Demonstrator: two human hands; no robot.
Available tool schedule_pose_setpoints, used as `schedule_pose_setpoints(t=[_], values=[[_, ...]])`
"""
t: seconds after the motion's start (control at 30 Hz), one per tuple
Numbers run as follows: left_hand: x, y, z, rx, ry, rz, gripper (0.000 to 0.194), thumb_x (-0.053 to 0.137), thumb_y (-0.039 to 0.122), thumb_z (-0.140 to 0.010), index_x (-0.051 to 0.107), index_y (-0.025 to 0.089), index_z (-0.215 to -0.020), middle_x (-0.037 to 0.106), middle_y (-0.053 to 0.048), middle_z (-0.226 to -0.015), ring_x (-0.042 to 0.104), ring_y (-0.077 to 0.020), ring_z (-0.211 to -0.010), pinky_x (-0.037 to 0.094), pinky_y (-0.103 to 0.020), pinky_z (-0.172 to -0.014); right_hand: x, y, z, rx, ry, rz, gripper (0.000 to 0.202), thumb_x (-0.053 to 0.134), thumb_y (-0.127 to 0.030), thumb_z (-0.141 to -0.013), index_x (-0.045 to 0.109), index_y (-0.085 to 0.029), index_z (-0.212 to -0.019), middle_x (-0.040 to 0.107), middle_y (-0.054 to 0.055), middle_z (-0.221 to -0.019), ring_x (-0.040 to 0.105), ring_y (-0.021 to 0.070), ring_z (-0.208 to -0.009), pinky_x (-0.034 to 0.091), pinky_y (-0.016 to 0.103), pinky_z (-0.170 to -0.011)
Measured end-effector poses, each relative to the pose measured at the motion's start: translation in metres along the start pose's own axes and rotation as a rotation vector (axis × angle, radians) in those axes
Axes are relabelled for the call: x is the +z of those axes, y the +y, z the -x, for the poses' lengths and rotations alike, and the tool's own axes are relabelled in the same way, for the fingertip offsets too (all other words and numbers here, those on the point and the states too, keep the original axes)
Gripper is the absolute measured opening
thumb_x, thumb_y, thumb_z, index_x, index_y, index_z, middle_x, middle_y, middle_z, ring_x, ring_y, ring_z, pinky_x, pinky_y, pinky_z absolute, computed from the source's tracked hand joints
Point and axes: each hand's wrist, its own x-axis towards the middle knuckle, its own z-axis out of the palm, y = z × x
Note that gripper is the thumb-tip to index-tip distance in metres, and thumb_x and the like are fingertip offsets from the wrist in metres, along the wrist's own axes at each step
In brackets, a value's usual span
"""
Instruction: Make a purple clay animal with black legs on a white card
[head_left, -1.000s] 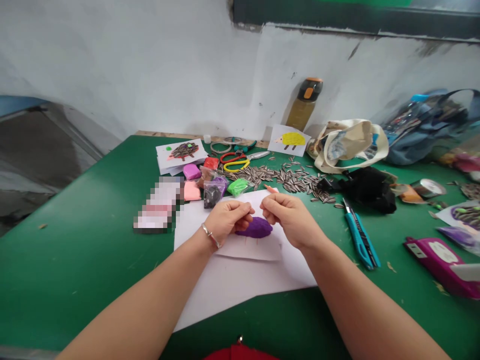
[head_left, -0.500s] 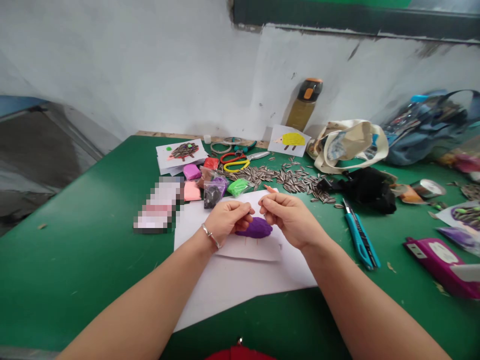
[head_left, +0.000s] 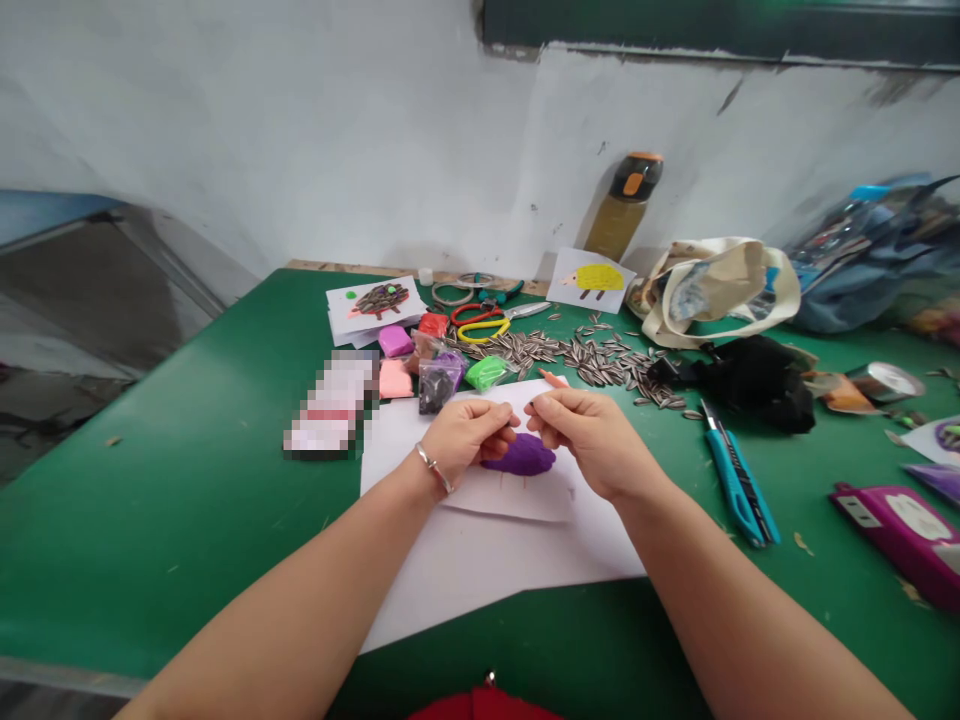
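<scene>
Both hands are raised side by side over a purple clay oval (head_left: 523, 455) on a small white paper (head_left: 510, 498), which lies on larger white sheets (head_left: 442, 570). My left hand (head_left: 476, 435), with a silver bracelet at the wrist, is closed in a pinch; a tiny dark bit shows at its fingertips, too small to name. My right hand (head_left: 574, 430) is also pinched, with something small and dark at its fingertips. A narrow gap separates the two pinches. Behind the right hand an orange pencil tip (head_left: 553, 378) shows. Sunflower seeds (head_left: 600, 358) are heaped beyond the papers.
Clay packets (head_left: 439, 385), a blurred phone-like item (head_left: 330, 405) and scissors (head_left: 484, 325) lie left and behind. Toward the right are a teal cutter (head_left: 739, 480), a black cloth (head_left: 757, 380), a magenta case (head_left: 900, 530) and a cream bag (head_left: 720, 290). A bottle (head_left: 622, 210) stands by the wall.
The whole scene has shifted slightly right in the view. Both hands keep their pinched pose over the purple clay.
</scene>
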Motion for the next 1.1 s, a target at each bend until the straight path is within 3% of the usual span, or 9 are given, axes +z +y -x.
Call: schedule_pose_setpoints(t=[0.07,0.13,0.27,0.4,0.53,0.73,0.83,0.9,1.1], values=[[0.000,0.000,0.000,0.003,-0.003,0.008,0.033,0.076,0.046,-0.069,0.069,0.014,-0.074,0.062,0.000,-0.062,0.054,-0.0075,-0.052,0.040,-0.020,-0.052,0.001,-0.002,0.000,-0.052,0.010,0.063,0.027,0.055,-0.037,-0.086,0.067,-0.022,-0.067,0.053,-0.007,-0.049,0.046,0.0099,-0.050,0.021,0.047,-0.111],[-0.001,-0.001,-0.001,0.006,-0.003,0.011,0.034,0.076,0.046,-0.068,0.069,0.014,-0.074,0.062,0.000,-0.062,0.054,-0.0072,-0.052,0.040,-0.020,-0.053,0.002,-0.003,0.001,-0.080,0.023,0.090,0.021,0.056,-0.032,-0.084,0.068,-0.022,-0.070,0.052,-0.008,-0.050,0.046,0.0096,-0.050,0.015,0.046,-0.114],[-0.002,-0.001,-0.001,0.002,0.004,0.027,0.036,0.078,0.047,-0.066,0.069,0.013,-0.074,0.062,0.000,-0.063,0.053,-0.0069,-0.051,0.041,-0.020,-0.053,0.004,-0.002,0.002,-0.035,0.069,0.053,0.012,0.058,-0.026,-0.080,0.068,-0.021,-0.077,0.056,-0.007,-0.054,0.048,0.0100,-0.052,0.029,0.047,-0.106],[-0.002,0.000,-0.002,-0.001,0.022,0.054,0.038,0.079,0.048,-0.062,0.068,0.013,-0.073,0.062,-0.001,-0.062,0.052,-0.0072,-0.051,0.040,-0.021,-0.052,0.004,-0.001,0.002,0.025,0.067,0.020,0.019,0.055,-0.026,-0.080,0.067,-0.021,-0.093,0.065,-0.003,-0.068,0.054,0.0105,-0.054,0.043,0.043,-0.092],[-0.003,0.001,-0.002,-0.006,0.026,0.063,0.038,0.080,0.047,-0.061,0.068,0.013,-0.074,0.062,-0.001,-0.064,0.052,-0.0072,-0.051,0.041,-0.021,-0.053,0.004,-0.002,0.002,0.020,0.011,0.094,0.018,0.053,-0.027,-0.081,0.067,-0.019,-0.089,0.068,0.000,-0.070,0.057,0.0109,-0.055,0.047,0.040,-0.085],[-0.003,0.001,-0.004,0.000,0.034,0.063,0.032,0.078,0.043,-0.064,0.067,0.014,-0.074,0.063,0.000,-0.064,0.052,-0.0072,-0.051,0.041,-0.022,-0.053,0.003,-0.012,0.008,0.041,-0.001,0.152,0.011,0.055,-0.027,-0.080,0.063,-0.020,-0.081,0.064,-0.003,-0.056,0.057,0.0117,-0.051,0.048,0.039,-0.082],[-0.001,0.001,-0.003,0.017,0.033,0.066,0.032,0.079,0.042,-0.062,0.067,0.014,-0.072,0.063,0.000,-0.062,0.052,-0.0072,-0.050,0.042,-0.022,-0.054,0.004,-0.015,0.019,0.118,-0.022,0.182,0.011,0.058,-0.029,-0.078,0.062,-0.020,-0.083,0.066,-0.002,-0.061,0.058,0.0131,-0.053,0.049,0.033,-0.066],[0.000,0.001,-0.002,0.022,0.038,0.058,0.032,0.079,0.042,-0.062,0.067,0.014,-0.070,0.063,-0.001,-0.062,0.052,-0.0073,-0.050,0.043,-0.022,-0.054,0.006,-0.013,0.030,0.163,-0.033,0.232,0.012,0.059,-0.030,-0.077,0.063,-0.021,-0.084,0.065,-0.001,-0.064,0.058,0.0141,-0.055,0.046,0.029,-0.057],[0.002,0.002,-0.001,0.016,0.057,0.035,0.031,0.078,0.042,-0.065,0.067,0.013,-0.070,0.063,-0.001,-0.062,0.052,-0.0067,-0.049,0.042,-0.020,-0.052,0.015,0.008,0.061,0.221,0.043,0.328,0.023,0.057,-0.031,-0.079,0.057,-0.023,-0.100,0.065,-0.003,-0.066,0.056,0.0139,-0.057,0.043,0.026,-0.057]])
